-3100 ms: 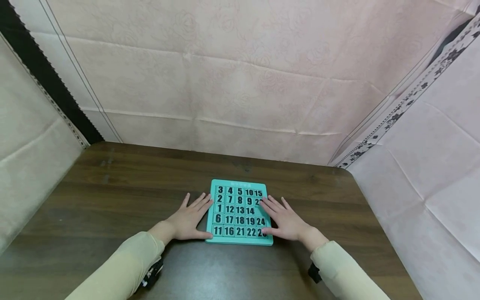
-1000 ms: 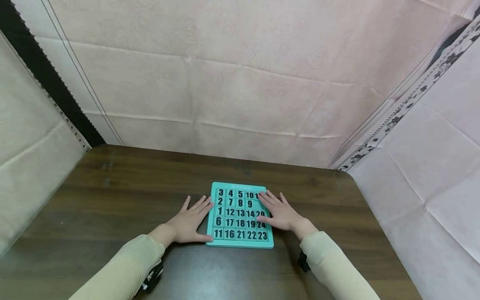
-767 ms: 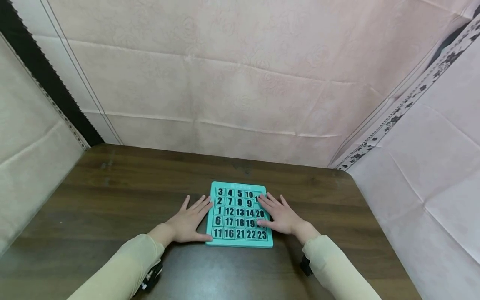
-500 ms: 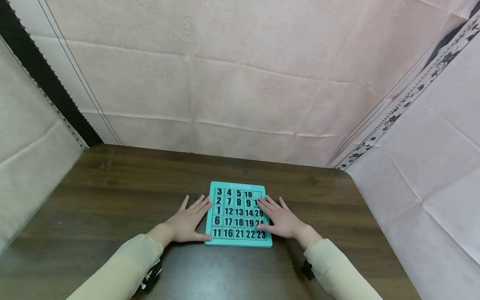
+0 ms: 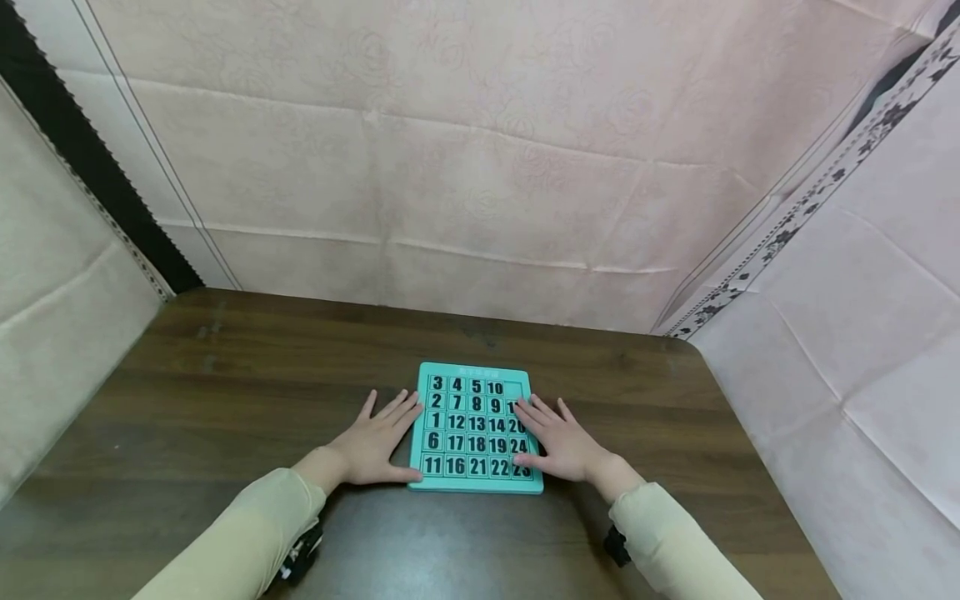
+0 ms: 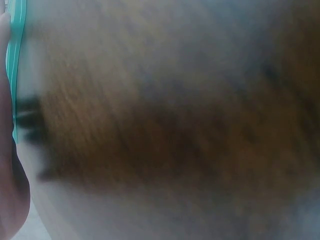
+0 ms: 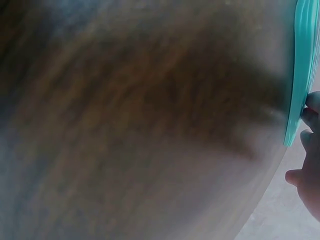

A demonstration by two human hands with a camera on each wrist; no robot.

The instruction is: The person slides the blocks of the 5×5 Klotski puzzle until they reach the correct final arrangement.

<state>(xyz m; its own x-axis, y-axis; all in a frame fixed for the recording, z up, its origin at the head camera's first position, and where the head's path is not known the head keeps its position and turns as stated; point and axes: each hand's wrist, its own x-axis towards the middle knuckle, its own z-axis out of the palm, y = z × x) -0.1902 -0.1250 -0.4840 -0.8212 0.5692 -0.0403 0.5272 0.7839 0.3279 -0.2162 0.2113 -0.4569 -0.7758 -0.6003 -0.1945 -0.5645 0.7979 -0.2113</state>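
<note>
A teal number board point(image 5: 477, 427) lies flat on the table, with black-numbered tiles in rows and an empty slot at its top right corner. My left hand point(image 5: 371, 443) rests with spread, straight fingers at the board's left edge. The right hand point(image 5: 566, 443) has its fingers over the right column, partly covering the tiles there. In the left wrist view the board's edge point(image 6: 16, 50) and part of the left hand point(image 6: 10, 190) show at the far left. The right wrist view shows the board's side point(image 7: 301, 65) beside the right hand point(image 7: 311, 165).
The brown wooden table point(image 5: 300, 358) extends around the board on all sides. A pale patterned cloth point(image 5: 450, 167) hangs behind its far edge, with more white cloth point(image 5: 862, 333) on the right and at the left.
The right hand has moved toward the board's near side. The tile at the top right has slid down one place, leaving the corner slot empty. My left hand keeps its place.
</note>
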